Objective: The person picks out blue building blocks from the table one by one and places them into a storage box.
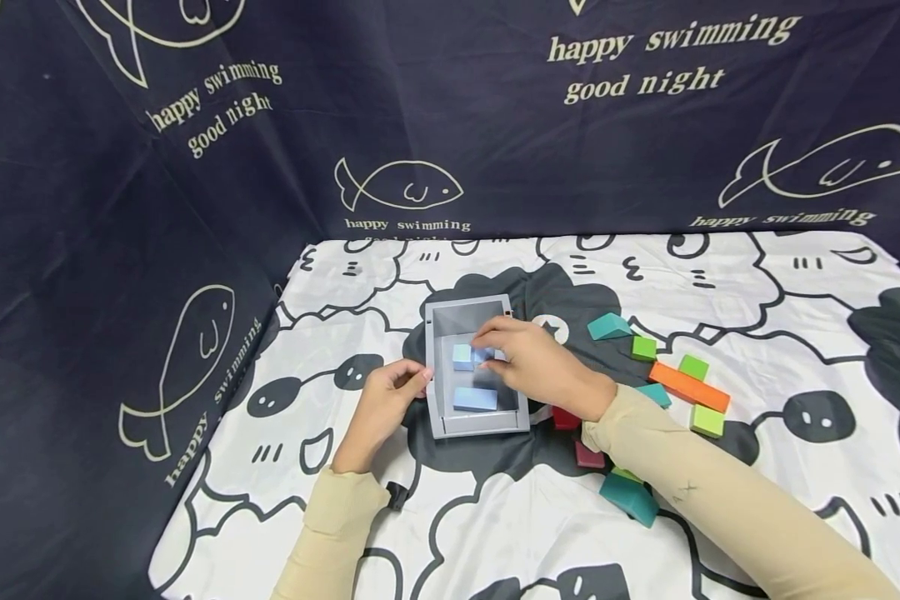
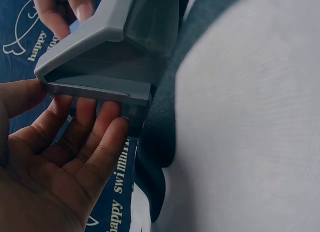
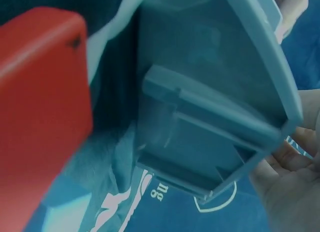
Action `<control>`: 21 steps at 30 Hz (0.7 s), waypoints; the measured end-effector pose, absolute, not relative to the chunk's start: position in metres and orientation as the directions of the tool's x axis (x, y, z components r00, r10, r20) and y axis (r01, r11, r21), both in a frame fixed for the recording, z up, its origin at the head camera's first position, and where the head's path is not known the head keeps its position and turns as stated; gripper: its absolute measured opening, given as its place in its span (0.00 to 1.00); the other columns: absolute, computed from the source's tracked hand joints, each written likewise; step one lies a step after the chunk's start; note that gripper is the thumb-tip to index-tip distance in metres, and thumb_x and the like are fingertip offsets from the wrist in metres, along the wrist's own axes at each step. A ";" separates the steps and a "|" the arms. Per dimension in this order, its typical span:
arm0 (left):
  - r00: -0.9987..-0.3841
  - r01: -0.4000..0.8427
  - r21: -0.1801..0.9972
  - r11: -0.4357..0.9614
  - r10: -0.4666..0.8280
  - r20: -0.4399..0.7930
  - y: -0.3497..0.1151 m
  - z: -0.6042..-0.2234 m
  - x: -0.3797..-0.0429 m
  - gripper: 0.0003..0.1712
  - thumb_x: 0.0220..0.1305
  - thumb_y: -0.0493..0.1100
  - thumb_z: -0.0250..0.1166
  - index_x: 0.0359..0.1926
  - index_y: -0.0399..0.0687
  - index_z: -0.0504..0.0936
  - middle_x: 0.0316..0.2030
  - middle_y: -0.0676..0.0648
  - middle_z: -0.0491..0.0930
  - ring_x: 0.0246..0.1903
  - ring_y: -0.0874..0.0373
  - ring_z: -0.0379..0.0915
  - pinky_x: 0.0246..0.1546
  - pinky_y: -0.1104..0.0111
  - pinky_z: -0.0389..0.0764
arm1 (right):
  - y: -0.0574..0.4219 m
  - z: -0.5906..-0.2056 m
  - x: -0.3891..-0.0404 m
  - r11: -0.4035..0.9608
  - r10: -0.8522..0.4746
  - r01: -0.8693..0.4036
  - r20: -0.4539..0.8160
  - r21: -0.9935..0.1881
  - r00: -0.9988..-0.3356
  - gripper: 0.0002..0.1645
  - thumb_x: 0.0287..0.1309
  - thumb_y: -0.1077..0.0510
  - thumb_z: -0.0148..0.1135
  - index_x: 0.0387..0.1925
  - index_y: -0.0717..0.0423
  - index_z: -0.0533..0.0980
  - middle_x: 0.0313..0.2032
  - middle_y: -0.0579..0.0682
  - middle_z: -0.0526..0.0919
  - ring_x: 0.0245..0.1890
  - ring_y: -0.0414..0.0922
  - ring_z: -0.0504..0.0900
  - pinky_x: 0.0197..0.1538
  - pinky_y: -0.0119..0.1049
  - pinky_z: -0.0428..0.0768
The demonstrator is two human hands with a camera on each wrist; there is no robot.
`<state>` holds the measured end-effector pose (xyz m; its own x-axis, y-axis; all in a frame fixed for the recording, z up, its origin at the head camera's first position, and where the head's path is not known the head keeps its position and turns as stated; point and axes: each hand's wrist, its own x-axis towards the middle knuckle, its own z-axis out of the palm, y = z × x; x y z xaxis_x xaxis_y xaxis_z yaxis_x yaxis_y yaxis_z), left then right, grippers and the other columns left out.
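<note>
A grey plastic box (image 1: pixel 486 427), open at the top, lies in the middle of the cloth. My left hand (image 1: pixel 386 396) grips its left wall, thumb at the rim and fingers curled beneath the edge in the left wrist view. Inside the box, my right hand (image 1: pixel 543 362) pinches a blue block (image 1: pixel 482 357), partly hidden by the fingers. Just left of it sits another small blue block (image 1: pixel 462 358). A longer blue block (image 1: pixel 475 399) lies across the box nearer its front end.
Right of the box lie a teal block (image 1: pixel 609 326), an orange bar (image 1: pixel 690 386), green blocks (image 1: pixel 707 421), and red blocks (image 1: pixel 566 418) partly under the right forearm. Another teal block (image 1: pixel 630 498) lies nearer the front. A dark printed curtain (image 1: pixel 570 150) hangs behind.
</note>
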<state>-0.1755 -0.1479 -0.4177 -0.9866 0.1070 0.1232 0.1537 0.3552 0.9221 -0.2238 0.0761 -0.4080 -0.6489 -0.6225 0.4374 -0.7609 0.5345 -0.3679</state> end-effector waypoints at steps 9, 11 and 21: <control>-0.986 0.155 0.921 0.358 0.108 0.124 -0.149 -0.417 -0.175 0.09 0.64 0.33 0.60 0.32 0.27 0.81 0.25 0.36 0.78 0.25 0.58 0.72 0.35 0.50 0.81 | 0.060 -0.410 -0.228 0.558 -0.699 -0.776 0.338 -0.294 -0.630 0.13 0.46 0.68 0.69 0.38 0.59 0.83 0.39 0.51 0.80 0.37 0.41 0.78 0.40 0.37 0.83; -0.986 0.155 0.921 0.357 0.107 0.125 -0.149 -0.416 -0.175 0.09 0.64 0.33 0.60 0.32 0.27 0.81 0.25 0.35 0.78 0.25 0.56 0.73 0.35 0.49 0.80 | 0.057 -0.410 -0.229 0.561 -0.722 -0.785 0.307 -0.264 -0.620 0.12 0.46 0.69 0.69 0.37 0.59 0.83 0.38 0.51 0.80 0.36 0.41 0.77 0.38 0.36 0.82; -0.985 0.162 0.918 0.363 0.112 0.129 -0.147 -0.416 -0.175 0.09 0.64 0.33 0.60 0.32 0.26 0.81 0.25 0.31 0.78 0.26 0.49 0.73 0.34 0.48 0.80 | 0.050 -0.409 -0.230 0.584 -0.754 -0.779 0.204 -0.228 -0.625 0.10 0.47 0.69 0.67 0.35 0.59 0.83 0.36 0.50 0.79 0.31 0.40 0.75 0.35 0.35 0.81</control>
